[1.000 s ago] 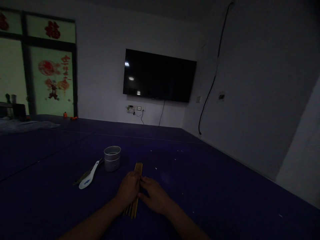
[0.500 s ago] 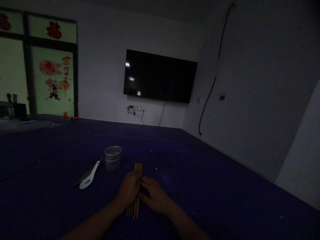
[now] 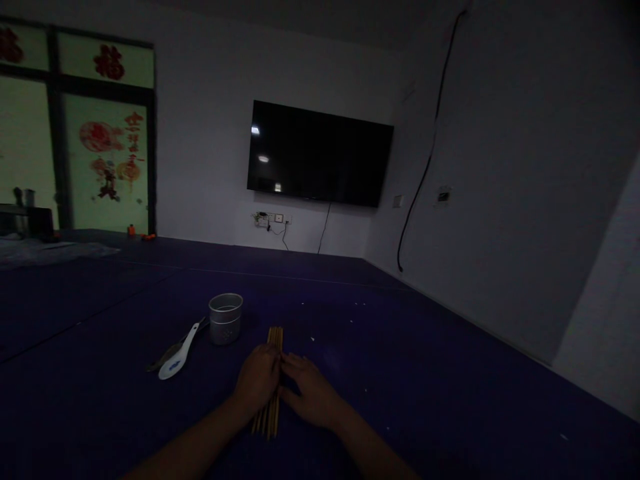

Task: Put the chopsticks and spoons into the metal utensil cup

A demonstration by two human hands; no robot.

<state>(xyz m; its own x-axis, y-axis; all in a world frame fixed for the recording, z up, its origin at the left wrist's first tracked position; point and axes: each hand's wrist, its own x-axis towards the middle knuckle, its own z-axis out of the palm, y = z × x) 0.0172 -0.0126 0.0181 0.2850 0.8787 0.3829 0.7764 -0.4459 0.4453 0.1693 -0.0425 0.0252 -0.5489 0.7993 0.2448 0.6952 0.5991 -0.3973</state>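
A bundle of wooden chopsticks (image 3: 275, 334) lies on the dark blue surface (image 3: 425, 373), pointing away from me. My left hand (image 3: 257, 381) rests on its left side with curled fingers. From the right, my right hand (image 3: 310, 393) presses against the bundle with fingers together. Both hands cover the middle of the sticks; the far ends and near ends (image 3: 267, 427) stick out. A small metal cup (image 3: 225, 318) stands just left of the far ends.
A white ceramic spoon (image 3: 178, 353) lies left of the cup, over a dark utensil (image 3: 165, 357). A wall-mounted black television (image 3: 319, 154) hangs ahead. The wall (image 3: 525, 200) runs along the right edge of the surface. Small white specks dot the surface.
Both hands stay on the chopsticks; the bundle has been squeezed slightly tighter and straighter. The view has shifted a little.
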